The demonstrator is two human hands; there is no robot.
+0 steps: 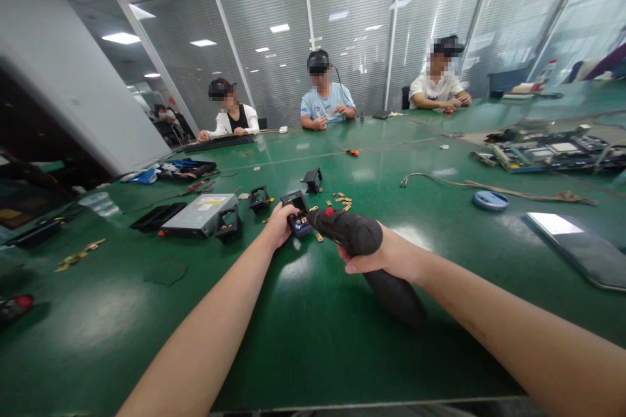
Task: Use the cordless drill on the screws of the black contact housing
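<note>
Head view: what has each hand got?
— The left hand [280,223] is clenched on a small black plastic frame with a blue insert [298,212], held down on the green table [303,339] just right of the flat grey metal drive box [198,215]. The right hand [386,259] is wrapped tight around a black electric screwdriver with a red button [353,233], further right of that box, its nose touching the frame.
— Any writing?
— The box carries a white and yellow label [212,202], too small to read. I can't see a brand on the screwdriver.
— And around the box?
— Scattered small brass pieces [341,199] right of it, and another black frame [259,198] just beside it.
</note>
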